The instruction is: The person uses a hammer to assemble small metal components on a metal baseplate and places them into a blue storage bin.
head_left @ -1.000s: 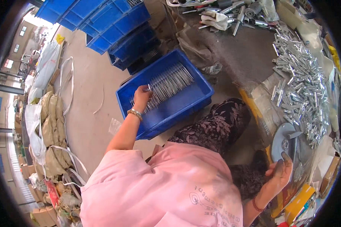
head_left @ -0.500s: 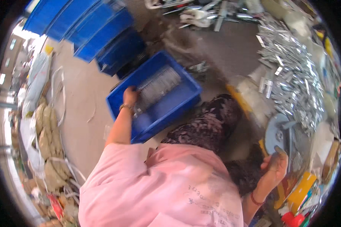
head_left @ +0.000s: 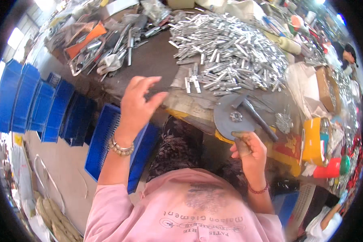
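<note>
My left hand (head_left: pixel 138 103) is raised near the bench's front edge, fingers spread, thumb apart, and nothing visible in it. Below its forearm is a blue plastic bin (head_left: pixel 93 159) with rows of small metal pieces along its left side; the arm hides part of it. My right hand (head_left: pixel 251 150) has its fingers curled and pressed together, their tips darkened; what they hold, if anything, I cannot make out. Just beyond it lies a grey round disc (head_left: pixel 224 115) with a dark bar (head_left: pixel 258 119) across its right side. A heap of shiny metal pieces (head_left: pixel 234 48) covers the bench behind.
Several blue bins (head_left: pixel 36 109) are stacked at the left. Hand tools and an orange piece (head_left: pixel 84 40) lie at the bench's back left. A yellow container (head_left: pixel 313 141) and a red one (head_left: pixel 326 169) stand at the right. Another person's arm (head_left: pixel 330 215) shows at lower right.
My left hand has come out of the blue bin and up toward the bench, its fingers now spread. The view has swung toward the bench. My right hand stays near the disc.
</note>
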A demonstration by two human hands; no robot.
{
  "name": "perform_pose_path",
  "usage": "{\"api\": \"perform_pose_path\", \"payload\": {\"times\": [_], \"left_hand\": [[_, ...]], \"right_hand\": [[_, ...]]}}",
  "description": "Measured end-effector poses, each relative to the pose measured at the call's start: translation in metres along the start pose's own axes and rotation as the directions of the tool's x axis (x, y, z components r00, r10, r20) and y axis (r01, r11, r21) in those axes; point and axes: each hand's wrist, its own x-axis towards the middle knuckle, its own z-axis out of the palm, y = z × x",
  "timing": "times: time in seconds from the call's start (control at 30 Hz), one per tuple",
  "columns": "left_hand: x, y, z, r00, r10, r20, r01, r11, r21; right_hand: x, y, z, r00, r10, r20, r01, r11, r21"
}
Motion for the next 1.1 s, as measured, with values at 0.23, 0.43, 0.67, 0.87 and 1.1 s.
{"api": "perform_pose_path", "payload": {"times": [0.23, 0.43, 0.67, 0.87, 1.1], "left_hand": [[0.043, 0.039, 0.067, 0.980, 0.172, 0.103, -0.190, 0.960, 0.205], [0.031, 0.055, 0.075, 0.985, 0.146, 0.095, -0.150, 0.988, 0.037], [0.024, 0.093, 0.069, 0.916, 0.350, 0.196, -0.313, 0.929, -0.197], [0.010, 0.110, 0.067, 0.900, 0.246, 0.361, -0.131, 0.940, -0.316], [0.007, 0.100, 0.069, 0.877, 0.358, 0.320, -0.279, 0.922, -0.267]], "right_hand": [[-0.020, -0.010, -0.014, 0.980, -0.197, 0.019, 0.197, 0.967, -0.164], [-0.004, -0.034, -0.076, 0.884, -0.435, -0.171, 0.262, 0.765, -0.589], [0.102, -0.003, -0.182, 0.880, -0.261, -0.397, -0.207, 0.542, -0.814], [0.155, 0.000, -0.179, 0.942, -0.012, -0.335, -0.289, 0.476, -0.831], [0.162, -0.002, -0.179, 0.936, 0.001, -0.353, -0.327, 0.377, -0.867]]}}
